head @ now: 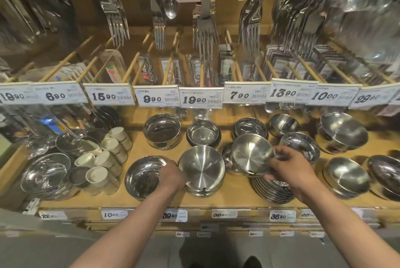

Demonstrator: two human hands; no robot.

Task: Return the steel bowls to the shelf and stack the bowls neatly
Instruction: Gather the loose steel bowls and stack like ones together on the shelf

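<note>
Fingers of the right hand (287, 168) pinch a tilted steel bowl (252, 154); left hand (173, 175) grips another bowl (201, 168).

Wooden shop shelf (236, 197), white price tags (200, 100), hanging forks (204, 29), grey floor (129, 252)

The left hand (173, 175) hides its own fingertips — small print on the price tags (200, 100) is unreadable.

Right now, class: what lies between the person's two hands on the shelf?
In the head view, a brushed steel bowl sits atop a short stack between the left hand and the right hand, which holds a tilted bowl.
</note>
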